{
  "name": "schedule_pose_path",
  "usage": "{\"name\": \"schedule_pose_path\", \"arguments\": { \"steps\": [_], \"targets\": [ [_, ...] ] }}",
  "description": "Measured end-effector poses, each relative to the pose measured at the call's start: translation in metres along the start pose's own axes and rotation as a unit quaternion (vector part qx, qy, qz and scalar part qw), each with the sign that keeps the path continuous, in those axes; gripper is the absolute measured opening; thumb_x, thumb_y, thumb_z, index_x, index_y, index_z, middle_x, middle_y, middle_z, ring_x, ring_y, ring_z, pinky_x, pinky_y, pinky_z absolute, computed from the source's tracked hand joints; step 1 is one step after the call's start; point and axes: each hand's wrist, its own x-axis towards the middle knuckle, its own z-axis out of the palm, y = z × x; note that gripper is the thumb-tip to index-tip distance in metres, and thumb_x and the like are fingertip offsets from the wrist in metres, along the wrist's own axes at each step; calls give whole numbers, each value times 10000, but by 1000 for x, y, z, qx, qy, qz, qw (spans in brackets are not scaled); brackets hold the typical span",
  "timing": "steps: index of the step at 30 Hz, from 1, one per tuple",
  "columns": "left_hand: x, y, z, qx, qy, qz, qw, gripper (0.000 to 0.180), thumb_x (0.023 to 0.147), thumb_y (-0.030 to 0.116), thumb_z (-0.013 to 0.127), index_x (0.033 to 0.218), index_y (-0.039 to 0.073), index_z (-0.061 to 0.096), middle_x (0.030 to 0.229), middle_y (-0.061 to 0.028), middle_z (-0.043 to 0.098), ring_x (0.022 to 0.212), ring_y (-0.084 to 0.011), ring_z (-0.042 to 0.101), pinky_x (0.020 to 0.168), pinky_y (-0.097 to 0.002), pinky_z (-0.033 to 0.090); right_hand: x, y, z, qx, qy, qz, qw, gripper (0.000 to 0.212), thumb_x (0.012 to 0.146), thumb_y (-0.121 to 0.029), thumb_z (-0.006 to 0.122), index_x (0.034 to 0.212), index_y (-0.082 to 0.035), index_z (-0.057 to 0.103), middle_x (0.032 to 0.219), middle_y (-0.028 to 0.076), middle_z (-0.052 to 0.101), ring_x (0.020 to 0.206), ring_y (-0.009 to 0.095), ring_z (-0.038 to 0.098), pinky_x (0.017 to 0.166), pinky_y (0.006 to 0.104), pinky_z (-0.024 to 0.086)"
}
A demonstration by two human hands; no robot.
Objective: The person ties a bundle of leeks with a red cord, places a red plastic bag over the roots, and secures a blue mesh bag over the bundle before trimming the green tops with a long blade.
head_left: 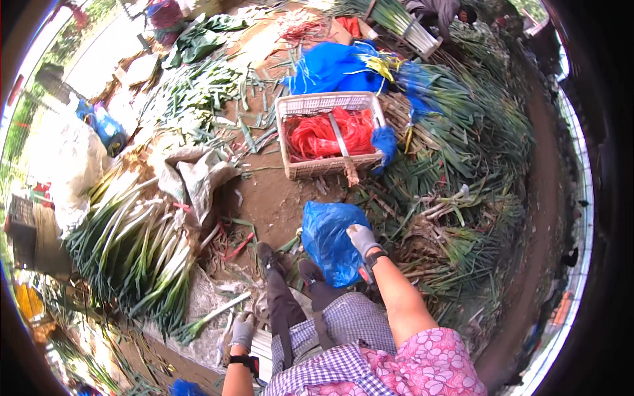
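Note:
My right hand (pixel 362 239), in a pale glove, is closed on the upper right of a crumpled blue plastic bag (pixel 333 244). The bag hangs in front of my shoes. Low at my left side, my gloved left hand (pixel 243 330) has its fingers curled in; whatever they may hold is hidden. Beside that hand are a white slatted surface (pixel 263 346) and a single leek (pixel 214 317) lying on pale sacking. Beyond the bag stands a cream plastic crate (pixel 297 170) with red plastic strips (pixel 317 138) inside. A long-bladed knife (pixel 338 135) rests across its near rim.
Leeks (pixel 145 237) are heaped on the left next to a whitish sack (pixel 198 175). A large leek pile (pixel 462 145) fills the right side. Blue netting (pixel 330 69) lies behind the crate. Another person (pixel 439 10) bends at the far right by bundled leeks (pixel 399 23).

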Motion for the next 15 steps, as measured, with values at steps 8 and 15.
{"name": "schedule_pose_path", "arguments": {
  "steps": [8, 15],
  "targets": [
    [98, 99, -53, 144, -5, 39, 989, 273, 897, 128, 533, 1094, -43, 614, 820, -82, 655, 691, -140, 598, 626, -257, 477, 33, -50, 20, 108, 85, 23, 990, 383, 873, -316, 579, 1151, -54, 605, 1073, 208, 642, 1012, 362, 606, 859, 412, 471],
    [157, 191, -52, 148, -17, 86, 985, 220, 897, 122, 536, 1029, -22, 638, 802, -55, 648, 693, -119, 579, 628, -244, 458, 61, -95, 9, 175, 84, 49, 980, 398, 874, -211, 631, 1196, 15, 571, 1152, 158, 635, 1063, 234, 605, 928, 311, 451]
  ]
}}
